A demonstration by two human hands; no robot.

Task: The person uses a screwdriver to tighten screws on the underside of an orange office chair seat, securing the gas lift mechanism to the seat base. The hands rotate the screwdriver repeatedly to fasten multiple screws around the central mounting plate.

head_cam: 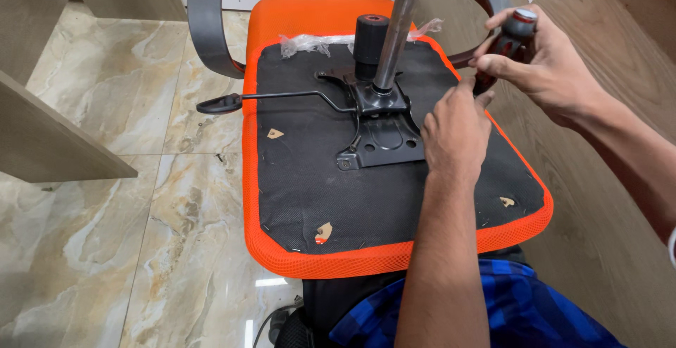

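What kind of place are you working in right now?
Probably an office or furniture workshop: polished marble-look floor tiles, wooden desk panels, and an orange office chair seat upturned, its metal tilt mechanism exposed. The right hand holds a screwdriver.

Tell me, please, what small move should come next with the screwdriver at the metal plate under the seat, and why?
Probably steady the screwdriver upright over the plate's right edge and press its tip down. The right hand grips the handle high, tilted; the left hand rests on the metal plate and hides the tip, so whether it sits in a fastener cannot be told. The seat underside lies flat on another chair.
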